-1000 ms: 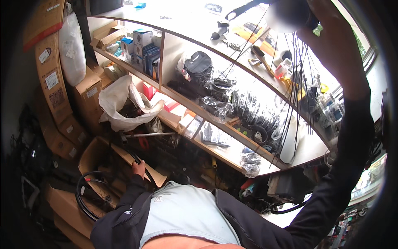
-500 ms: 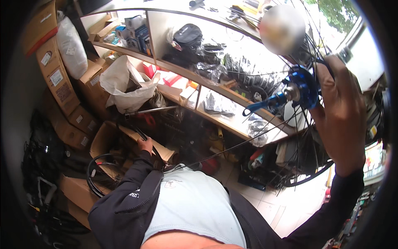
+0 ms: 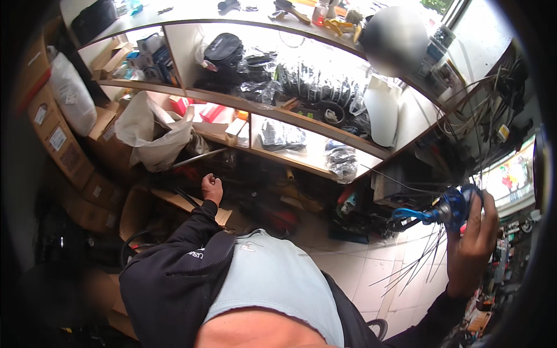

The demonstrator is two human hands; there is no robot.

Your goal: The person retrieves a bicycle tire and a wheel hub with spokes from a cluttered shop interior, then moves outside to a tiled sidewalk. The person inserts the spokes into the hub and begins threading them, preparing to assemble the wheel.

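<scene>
My right hand (image 3: 473,249) is wrapped around a blue bicycle hub (image 3: 455,209) at the right, lifted above the tiled floor. A blue quick-release lever (image 3: 409,214) points left from the hub's end. Several thin spokes (image 3: 415,255) hang down and fan out from it, with others rising above. My left hand (image 3: 213,188) is curled closed, with nothing visible in it, over the open cardboard box (image 3: 223,217). A black hoop (image 3: 129,246), partly hidden by my sleeve, lies by that box.
Ahead runs a wooden shelf unit (image 3: 278,116) with wrapped parts and a white plastic sack (image 3: 154,130). Tall cardboard boxes (image 3: 58,136) line the left. Cables (image 3: 493,110) hang at the right, above cluttered tools. Pale floor tiles (image 3: 348,272) show below, with part of a wheel (image 3: 378,327).
My right hand has brought the hub lower and slightly right, and its spokes now dangle. My left hand has come up off the black hoop, which has sunk lower.
</scene>
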